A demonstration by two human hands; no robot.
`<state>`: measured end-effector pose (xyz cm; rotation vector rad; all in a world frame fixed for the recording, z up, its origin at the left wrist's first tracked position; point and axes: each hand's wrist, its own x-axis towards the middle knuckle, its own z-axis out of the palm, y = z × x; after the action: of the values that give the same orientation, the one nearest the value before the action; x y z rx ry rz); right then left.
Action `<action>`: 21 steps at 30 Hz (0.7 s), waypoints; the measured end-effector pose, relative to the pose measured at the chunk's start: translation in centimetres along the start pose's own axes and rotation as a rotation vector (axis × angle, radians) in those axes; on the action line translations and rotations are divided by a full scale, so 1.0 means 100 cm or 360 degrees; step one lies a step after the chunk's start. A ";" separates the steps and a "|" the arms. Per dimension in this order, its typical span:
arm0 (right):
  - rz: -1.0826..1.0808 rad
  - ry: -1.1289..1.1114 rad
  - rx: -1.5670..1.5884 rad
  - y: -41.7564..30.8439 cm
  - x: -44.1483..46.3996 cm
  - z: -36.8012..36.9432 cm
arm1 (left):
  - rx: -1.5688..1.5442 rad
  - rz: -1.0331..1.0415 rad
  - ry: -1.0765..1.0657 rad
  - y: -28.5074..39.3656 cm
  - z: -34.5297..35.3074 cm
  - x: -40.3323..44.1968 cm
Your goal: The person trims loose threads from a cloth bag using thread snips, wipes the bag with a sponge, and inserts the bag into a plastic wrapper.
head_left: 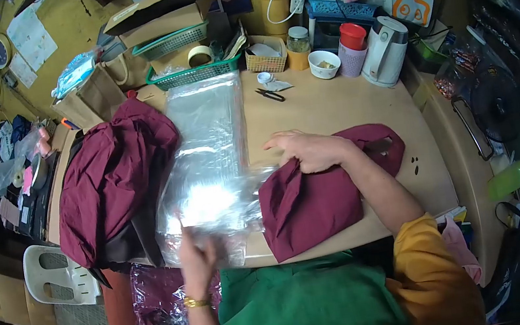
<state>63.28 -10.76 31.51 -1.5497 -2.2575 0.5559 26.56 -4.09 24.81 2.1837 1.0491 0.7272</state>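
Note:
A folded maroon garment [319, 204] lies at the front right of the table, its left edge against a crumpled part of the clear plastic bags. My right hand [315, 149] is on its upper edge, with some fingers stretched left and others curled at a raised fold of cloth. A stack of clear plastic bags [208, 123] runs down the middle of the table; its near end shines with glare. Over that near end is my left hand [198, 254], its fingers smeared by motion. A heap of maroon garments [116, 176] with dark lining sits left of the bags.
Black thread snips [270, 94] lie behind the bags' right side. Along the back stand a green basket [194, 73], a white bowl [324, 65] and a white kettle [385, 52]. A white plastic stool [60, 277] is at left. Bagged maroon garments [161, 309] are below the front edge.

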 end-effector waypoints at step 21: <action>0.0475 -0.0439 0.0207 0.001 -0.072 0.000 | -0.0062 0.0418 -0.0925 0.058 -0.011 0.039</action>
<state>65.80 -17.46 31.06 -1.8511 -2.1346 1.0348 30.67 -3.55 30.49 2.3117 0.4546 0.1826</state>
